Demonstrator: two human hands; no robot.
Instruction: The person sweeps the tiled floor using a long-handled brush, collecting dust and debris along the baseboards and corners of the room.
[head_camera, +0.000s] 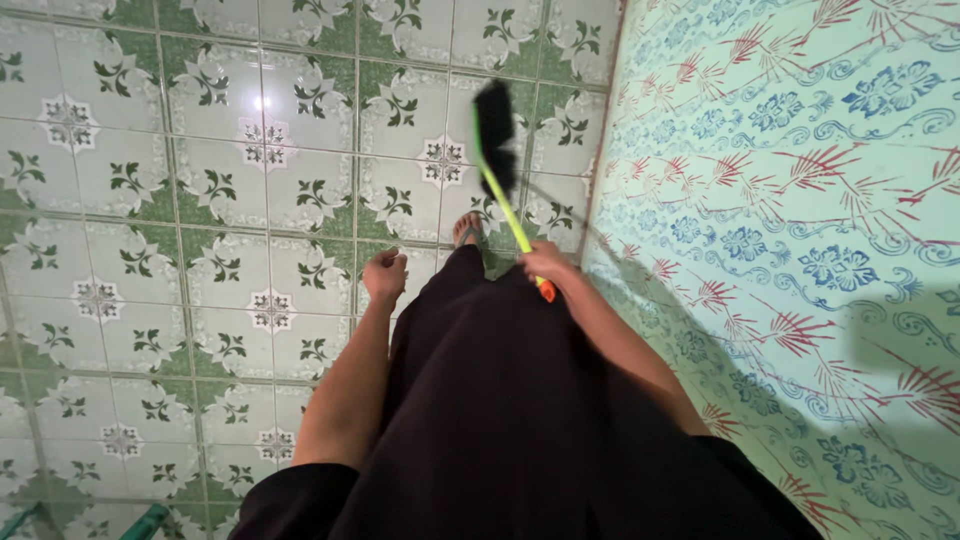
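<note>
1. The broom with the yellow-green plastic handle and black bristle head (497, 150) is held out ahead of the person, head raised just above the green-and-white patterned floor tiles (200, 200), close to the pale green wall with red and blue flowers (800, 200).
2. The right hand (543, 264) grips the handle near its orange end cap (546, 291), fingers wrapped tight around it.
3. To sweep well, I'd judge the head wants lowering flat to the tiles, with short strokes along the wall.
4. The left hand (384, 275) hangs empty, fingers loosely curled, well apart from the handle.
5. A sandalled foot (468, 231) shows past the black garment (500, 420).
</note>
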